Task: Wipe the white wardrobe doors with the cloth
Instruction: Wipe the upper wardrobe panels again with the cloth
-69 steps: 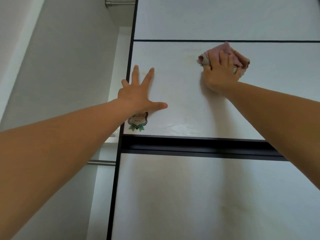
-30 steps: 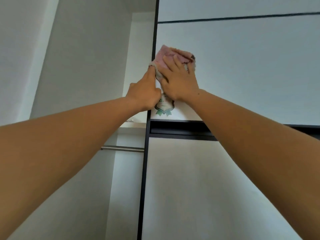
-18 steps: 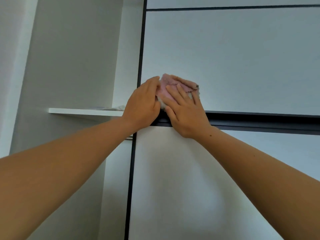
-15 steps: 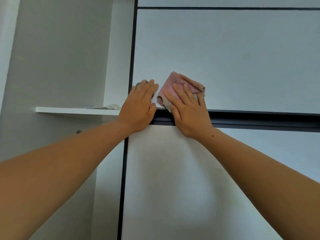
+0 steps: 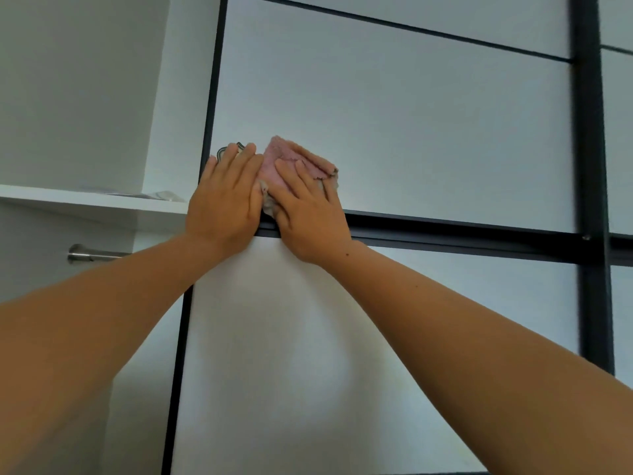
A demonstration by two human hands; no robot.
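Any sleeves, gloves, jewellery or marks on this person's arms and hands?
The left hand and right hand are bare: no gloves, rings or watch show. No sleeve reaches into view on either arm. The right forearm carries a few small dark spots.

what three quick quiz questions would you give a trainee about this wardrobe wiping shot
1. True or false: the cloth lies on the shelf.
2. Where on the door does the right hand press the cloth? A: just above the dark crossbar. B: low down near the floor. C: at the very top edge.
3. What metal thing shows below the shelf?

Key:
1. False. The cloth is pressed flat against the door, and the left hand lies flat beside it.
2. A.
3. A rod.
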